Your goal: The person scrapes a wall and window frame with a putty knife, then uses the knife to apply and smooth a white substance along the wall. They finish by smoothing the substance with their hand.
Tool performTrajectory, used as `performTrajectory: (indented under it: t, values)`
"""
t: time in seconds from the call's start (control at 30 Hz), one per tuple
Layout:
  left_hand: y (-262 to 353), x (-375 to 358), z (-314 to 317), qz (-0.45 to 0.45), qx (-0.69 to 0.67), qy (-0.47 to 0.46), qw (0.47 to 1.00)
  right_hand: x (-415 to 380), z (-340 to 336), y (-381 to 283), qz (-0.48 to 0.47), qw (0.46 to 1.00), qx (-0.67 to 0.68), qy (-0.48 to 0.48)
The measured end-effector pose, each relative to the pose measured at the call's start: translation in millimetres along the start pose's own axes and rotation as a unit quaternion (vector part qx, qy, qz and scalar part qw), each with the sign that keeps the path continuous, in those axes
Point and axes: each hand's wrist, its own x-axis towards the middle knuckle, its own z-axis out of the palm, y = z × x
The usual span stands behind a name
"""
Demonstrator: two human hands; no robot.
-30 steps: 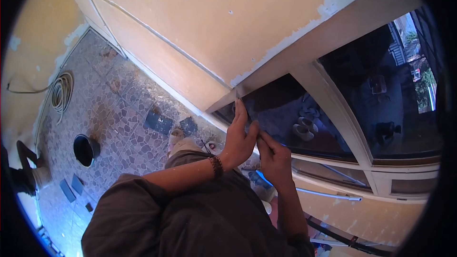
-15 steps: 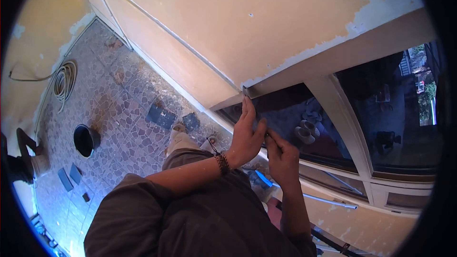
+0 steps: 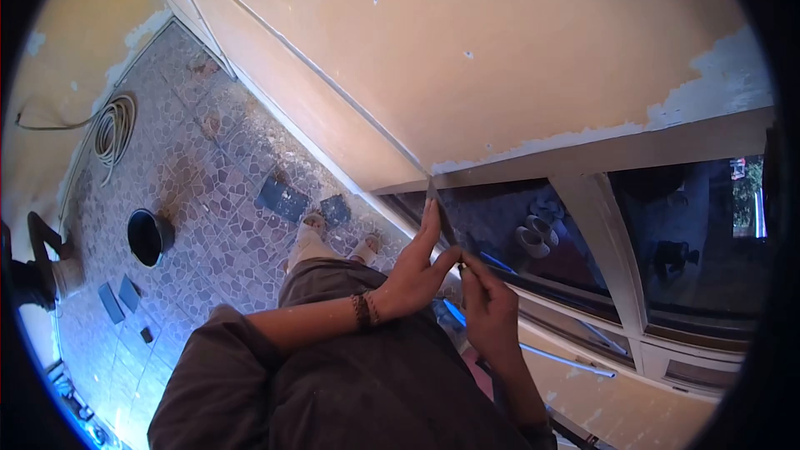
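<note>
Dark glass pane (image 3: 500,225): left hand (image 3: 412,271) spread flat against its upper-left corner, holding nothing, bracing. Right hand (image 3: 487,304) pinches a thin tool (image 3: 439,204), probably a blade, along the frame (image 3: 583,158) edge.

We see no readable text, labels, brands, numbers or signs anywhere in view. Wall (image 3: 500,58), window frame (image 3: 600,225), glass (image 3: 692,233), tiled floor (image 3: 208,192), black bucket (image 3: 148,237), coiled hose (image 3: 112,129): all bare of lettering. We find no markings on the wrist bracelet (image 3: 363,310) either.
</note>
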Motion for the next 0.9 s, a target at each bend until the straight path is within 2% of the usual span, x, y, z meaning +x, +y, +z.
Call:
performTrajectory:
  t: [0.2,0.4,0.5,0.6,0.7,0.8,0.9]
  values:
    - [-6,21,4,0.014,-0.115,0.026,0.993,8,2,-32,0.021,0.997,-0.074,-0.003]
    - [9,19,-3,0.008,-0.068,0.019,0.997,7,5,-43,-0.038,0.992,-0.118,0.019]
    - [19,20,-6,-0.048,-0.079,0.011,0.996,13,0,-77,0.095,0.986,-0.137,-0.026]
    - [24,25,-3,-0.043,-0.157,0.036,0.986,23,-4,-99,0.116,0.972,-0.193,-0.059]
    - [43,27,-18,-0.121,-0.193,-0.001,0.974,36,-1,-126,0.154,0.954,-0.235,-0.1]
    - [49,43,-55,-0.257,-0.222,-0.064,0.938,53,33,-97,0.058,0.944,-0.307,-0.103]
    - [24,28,-37,-0.09,-0.355,0.007,0.931,42,36,-110,0.108,0.95,-0.283,-0.079]
